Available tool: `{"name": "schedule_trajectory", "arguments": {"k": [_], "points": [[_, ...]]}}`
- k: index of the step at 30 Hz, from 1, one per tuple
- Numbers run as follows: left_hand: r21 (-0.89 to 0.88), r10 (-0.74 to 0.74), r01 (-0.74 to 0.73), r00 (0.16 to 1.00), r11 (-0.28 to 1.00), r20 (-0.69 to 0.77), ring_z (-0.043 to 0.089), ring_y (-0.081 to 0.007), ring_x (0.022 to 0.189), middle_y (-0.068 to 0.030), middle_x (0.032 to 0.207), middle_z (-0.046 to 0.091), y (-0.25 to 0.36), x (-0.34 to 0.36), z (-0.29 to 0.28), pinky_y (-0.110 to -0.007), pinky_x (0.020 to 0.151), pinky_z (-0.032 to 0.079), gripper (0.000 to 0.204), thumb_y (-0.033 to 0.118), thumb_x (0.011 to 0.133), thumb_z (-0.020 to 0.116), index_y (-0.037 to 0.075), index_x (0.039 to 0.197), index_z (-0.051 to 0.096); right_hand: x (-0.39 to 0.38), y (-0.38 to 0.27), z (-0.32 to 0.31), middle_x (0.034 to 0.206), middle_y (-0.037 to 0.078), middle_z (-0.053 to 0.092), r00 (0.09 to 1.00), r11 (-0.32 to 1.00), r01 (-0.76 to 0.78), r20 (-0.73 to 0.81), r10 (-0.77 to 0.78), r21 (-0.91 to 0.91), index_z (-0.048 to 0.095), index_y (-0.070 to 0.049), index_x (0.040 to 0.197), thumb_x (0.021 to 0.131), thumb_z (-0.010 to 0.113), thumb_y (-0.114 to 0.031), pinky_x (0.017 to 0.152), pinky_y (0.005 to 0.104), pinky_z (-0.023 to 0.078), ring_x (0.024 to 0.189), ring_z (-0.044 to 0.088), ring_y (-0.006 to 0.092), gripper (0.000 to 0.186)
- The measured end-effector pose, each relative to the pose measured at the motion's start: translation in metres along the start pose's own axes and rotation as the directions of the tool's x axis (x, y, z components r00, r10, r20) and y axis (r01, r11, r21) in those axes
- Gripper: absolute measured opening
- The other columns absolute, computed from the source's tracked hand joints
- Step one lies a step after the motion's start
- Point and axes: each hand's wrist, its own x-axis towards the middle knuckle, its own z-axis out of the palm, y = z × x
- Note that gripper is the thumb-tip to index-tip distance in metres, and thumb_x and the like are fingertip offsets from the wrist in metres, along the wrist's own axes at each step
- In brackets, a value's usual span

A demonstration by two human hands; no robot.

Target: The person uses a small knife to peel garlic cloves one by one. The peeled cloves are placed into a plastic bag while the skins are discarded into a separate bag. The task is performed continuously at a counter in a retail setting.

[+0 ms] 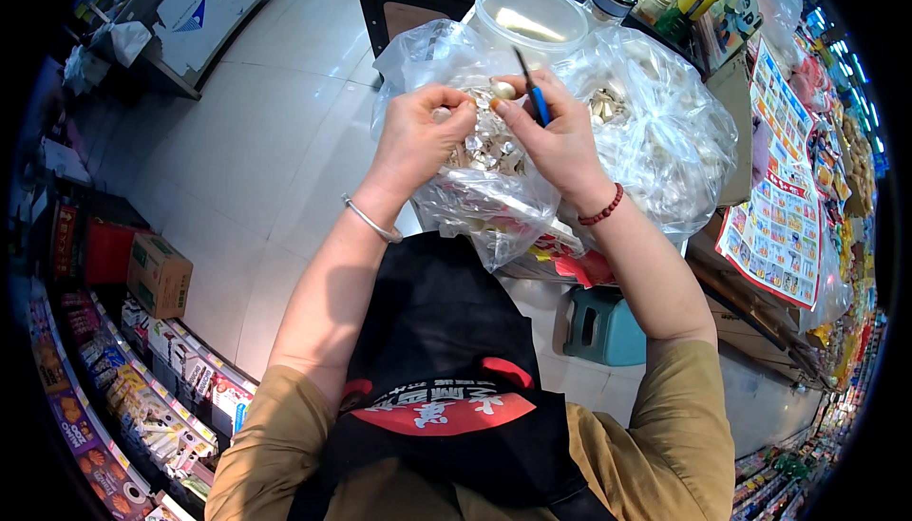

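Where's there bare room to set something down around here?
Widest: the pale tiled floor between the brown cardboard carton and left forearm. A smaller patch lies left of the teal plastic stool. Around the left hand and right hand it's crowded: clear plastic bags, whitish peelings, a round translucent tub.

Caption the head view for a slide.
Right hand holding a pale clove and blue-handled tool, left hand alongside, over a plastic bag.

Partial visibility around the grip
Left grip [414, 137]: whether the pinched fingertips hold anything cannot be determined. Right grip [562, 139]: fingers partly cover the pale clove [503, 90] and blue-handled tool [541, 106]. Right of the right grip: glare obscures the clear bag's [670, 146] contents. Far lower left of the left grip: shelf goods [142, 407] cut off at the rim.
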Motion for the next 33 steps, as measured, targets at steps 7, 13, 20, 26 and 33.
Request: {"name": "schedule_trajectory", "arguments": {"k": [7, 13, 20, 26, 33], "points": [[-0.121, 0.022, -0.015, 0.998, 0.993, 0.064, 0.057, -0.0044, 0.082, -0.0012, 0.090, 0.066, 0.000, 0.003, 0.001, -0.020, 0.071, 0.047, 0.021, 0.014, 0.096, 0.063, -0.004, 0.104, 0.069, -0.001, 0.010, 0.007, 0.080, -0.001, 0.064, 0.981, 0.952, -0.196, 0.059, 0.187, 0.235, 0.068, 0.001, 0.104, 0.094, 0.064, -0.021, 0.064, 0.0232, 0.044, 0.072, 0.052, 0.0048, 0.024], [-0.159, 0.104, -0.086, 0.988, 0.984, 0.113, 0.057, -0.0037, 0.083, 0.0002, 0.090, 0.065, -0.010, 0.005, -0.005, -0.020, 0.072, 0.047, 0.024, 0.015, 0.098, 0.060, -0.004, 0.111, 0.068, -0.001, 0.016, 0.012, 0.078, -0.002, 0.062, 0.958, 0.908, -0.284, 0.140, 0.252, 0.309, 0.067, 0.001, 0.107, 0.096, 0.063, -0.020, 0.058, 0.0218, 0.042, 0.066, 0.051, 0.0035, 0.024], [-0.196, -0.027, 0.051, 0.992, 0.979, 0.123, 0.049, -0.0003, 0.068, 0.0041, 0.085, 0.064, -0.004, 0.004, -0.008, -0.016, 0.060, 0.040, 0.024, 0.018, 0.096, 0.062, 0.000, 0.110, 0.070, -0.001, 0.015, 0.012, 0.071, -0.004, 0.059, 0.945, 0.871, -0.326, 0.163, 0.284, 0.367, 0.067, 0.001, 0.098, 0.096, 0.062, -0.019, 0.051, 0.0213, 0.040, 0.059, 0.049, 0.0022, 0.021], [-0.190, -0.070, 0.091, 0.991, 0.977, 0.114, 0.046, 0.0003, 0.065, 0.0049, 0.080, 0.063, 0.003, 0.004, -0.009, -0.016, 0.057, 0.037, 0.021, 0.019, 0.094, 0.066, 0.002, 0.104, 0.072, -0.004, 0.010, 0.017, 0.069, -0.004, 0.058, 0.952, 0.851, -0.302, 0.179, 0.247, 0.430, 0.066, 0.001, 0.101, 0.097, 0.061, -0.017, 0.049, 0.0205, 0.038, 0.055, 0.049, 0.0022, 0.020], [-0.208, 0.018, -0.017, 1.000, 0.978, 0.004, 0.057, -0.0039, 0.075, -0.0009, 0.086, 0.067, -0.005, 0.001, -0.001, -0.020, 0.067, 0.048, 0.019, 0.014, 0.092, 0.067, -0.003, 0.099, 0.070, 0.000, -0.002, 0.018, 0.072, -0.003, 0.059, 0.970, 0.917, -0.239, 0.127, 0.209, 0.320, 0.064, -0.001, 0.108, 0.095, 0.063, -0.017, 0.050, 0.0213, 0.040, 0.056, 0.051, 0.0032, 0.021]]}}
